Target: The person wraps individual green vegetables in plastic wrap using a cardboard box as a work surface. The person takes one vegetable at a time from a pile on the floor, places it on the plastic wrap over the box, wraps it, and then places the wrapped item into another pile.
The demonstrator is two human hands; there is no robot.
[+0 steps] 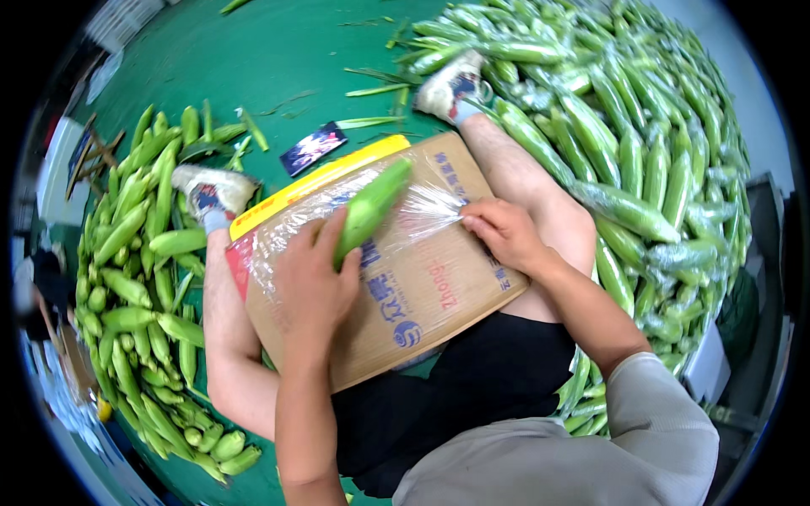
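My left hand (316, 278) grips a green ear of corn in its husk (373, 205), tilted over a cardboard sheet or box (354, 354) on my lap. Clear plastic film (436, 205) lies across the cardboard under the ear. Its right end is gathered into a bunch, pinched between the thumb and fingers of my right hand (500, 231). A yellow strip or carton (323, 183) bearing writing runs along the far edge of the cardboard. More film, wrinkled and shiny, stretches beneath my left hand.
Unwrapped corn ears (126, 284) are heaped on the left. A large pile of film-wrapped ears (633, 158) rises on the right, close to my leg. A phone (313, 148) and loose husk leaves (373, 90) lie on the green floor (209, 57). A wooden stool (95, 155) stands far left.
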